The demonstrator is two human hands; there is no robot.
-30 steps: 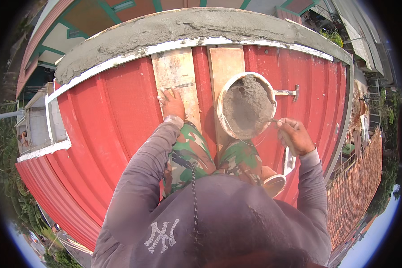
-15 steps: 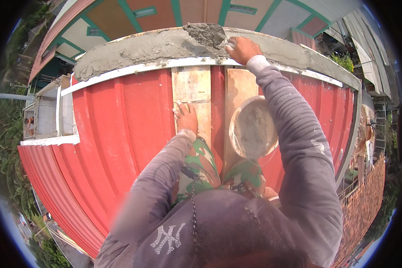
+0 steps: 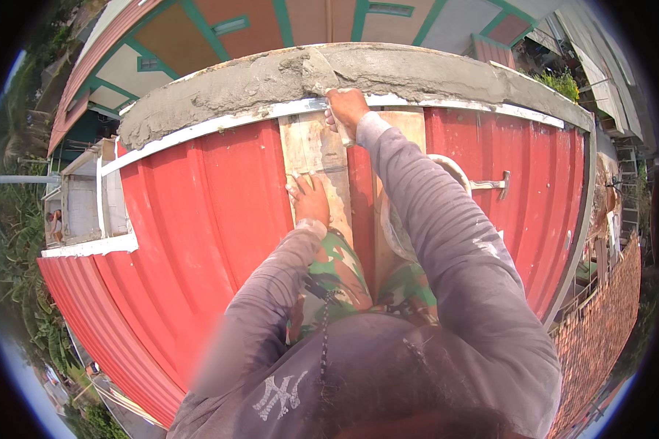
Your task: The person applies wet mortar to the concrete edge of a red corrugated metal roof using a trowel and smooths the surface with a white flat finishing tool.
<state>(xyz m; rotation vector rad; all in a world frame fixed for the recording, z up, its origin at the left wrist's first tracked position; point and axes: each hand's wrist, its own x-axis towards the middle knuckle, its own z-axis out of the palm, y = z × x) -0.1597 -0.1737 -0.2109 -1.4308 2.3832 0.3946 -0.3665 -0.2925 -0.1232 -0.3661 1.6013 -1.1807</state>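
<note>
Head view, steeply downward (close)

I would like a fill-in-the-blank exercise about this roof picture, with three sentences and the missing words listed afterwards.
1. The corrugated roof sheets are painted ____.
2. The right hand reaches up to the ridge of grey ____ along the top of the roof.
3. The left hand rests flat on a wooden ____ that lies on the roof.

Missing words: red; mortar; board
</note>
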